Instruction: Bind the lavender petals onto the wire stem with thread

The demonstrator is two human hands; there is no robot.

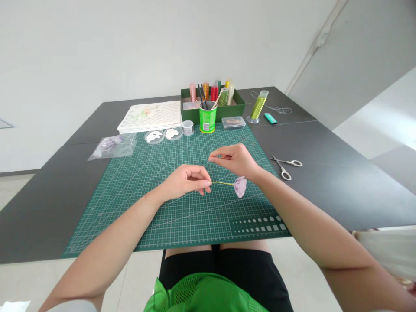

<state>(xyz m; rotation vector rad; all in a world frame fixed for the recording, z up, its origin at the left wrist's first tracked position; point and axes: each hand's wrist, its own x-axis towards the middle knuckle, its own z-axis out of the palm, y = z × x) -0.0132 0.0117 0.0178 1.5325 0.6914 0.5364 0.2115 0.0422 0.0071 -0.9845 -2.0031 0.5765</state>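
Note:
My left hand (187, 180) pinches the thin yellow-green stem of a small purple paper flower (240, 186), holding it level above the green cutting mat (136, 190). The bloom points right, just under my right wrist. My right hand (234, 158) hovers slightly beyond, fingers pinched on a very fine thread or wire that runs down towards the stem.
Scissors (286, 166) lie right of the mat. At the back stand a green cup of tools (207, 117), a green box of spools (212, 106), a small clear case (233, 122), round dishes (164, 135), a printed sheet (151, 115) and a plastic bag (112, 146).

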